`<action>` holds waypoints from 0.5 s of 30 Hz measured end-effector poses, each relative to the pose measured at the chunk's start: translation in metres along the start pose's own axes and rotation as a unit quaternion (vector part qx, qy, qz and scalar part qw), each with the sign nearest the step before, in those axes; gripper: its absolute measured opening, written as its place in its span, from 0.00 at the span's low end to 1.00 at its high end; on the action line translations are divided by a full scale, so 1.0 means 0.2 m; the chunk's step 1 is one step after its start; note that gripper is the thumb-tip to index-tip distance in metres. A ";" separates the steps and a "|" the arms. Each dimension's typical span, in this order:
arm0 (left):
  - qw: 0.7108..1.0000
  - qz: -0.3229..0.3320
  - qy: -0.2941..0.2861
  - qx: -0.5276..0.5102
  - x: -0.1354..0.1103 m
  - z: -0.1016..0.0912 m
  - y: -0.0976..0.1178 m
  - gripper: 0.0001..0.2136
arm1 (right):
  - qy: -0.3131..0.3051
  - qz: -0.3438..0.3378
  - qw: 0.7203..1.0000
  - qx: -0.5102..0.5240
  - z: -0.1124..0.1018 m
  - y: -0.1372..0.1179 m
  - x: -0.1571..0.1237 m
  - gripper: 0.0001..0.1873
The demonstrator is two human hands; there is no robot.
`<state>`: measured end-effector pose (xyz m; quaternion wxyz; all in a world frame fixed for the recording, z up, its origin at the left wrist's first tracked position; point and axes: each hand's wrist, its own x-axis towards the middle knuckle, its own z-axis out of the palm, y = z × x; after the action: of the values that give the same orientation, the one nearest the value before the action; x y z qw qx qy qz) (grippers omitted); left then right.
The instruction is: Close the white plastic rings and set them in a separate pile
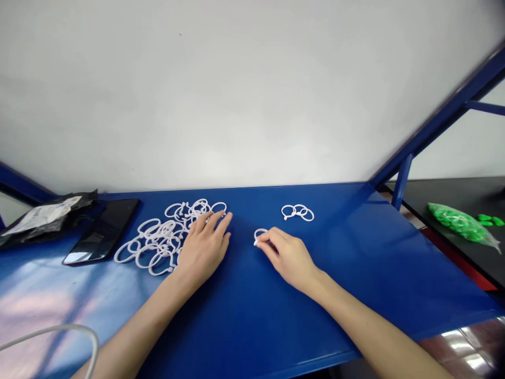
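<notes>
A loose pile of white plastic rings (pixel 160 237), each with a small clasp-like knob, lies on the left half of the blue table (pixel 236 326). My left hand (pixel 205 245) rests over the right edge of this pile, fingers spread, and covers part of it. In my right hand (pixel 286 252), thumb and fingertips pinch one white ring (pixel 259 231) by its knob, a short way right of the pile. Behind that hand lies a small group of overlapping white rings (pixel 298 212).
On the left are a black phone (pixel 102 231) and a black plastic package (pixel 43 216) with a white label. A white cable (pixel 51 329) crosses the lower left corner. Blue metal bars (pixel 402 181) frame the right side; beyond them a bag of green pieces (pixel 457 223) sits on a dark surface.
</notes>
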<state>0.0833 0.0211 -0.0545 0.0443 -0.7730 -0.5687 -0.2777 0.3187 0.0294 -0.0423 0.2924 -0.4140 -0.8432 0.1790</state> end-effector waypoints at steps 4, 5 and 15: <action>0.998 -0.020 -0.006 0.060 0.00 0.04 -0.07 0.22 | 0.053 0.059 0.991 -0.111 -0.08 0.11 0.06 0.09; 0.999 -0.015 -0.003 0.052 0.00 0.04 -0.07 0.21 | 0.065 0.077 0.985 -0.140 -0.10 0.14 0.07 0.09; 0.988 0.114 -0.072 -0.081 -0.05 -0.01 0.14 0.11 | 0.026 0.064 0.991 -0.111 -0.09 0.05 0.04 0.07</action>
<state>0.1048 0.0014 -0.0509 -0.0278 -0.8519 -0.4540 -0.2597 0.3327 0.0426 -0.0326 0.2545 -0.5016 -0.8218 0.0915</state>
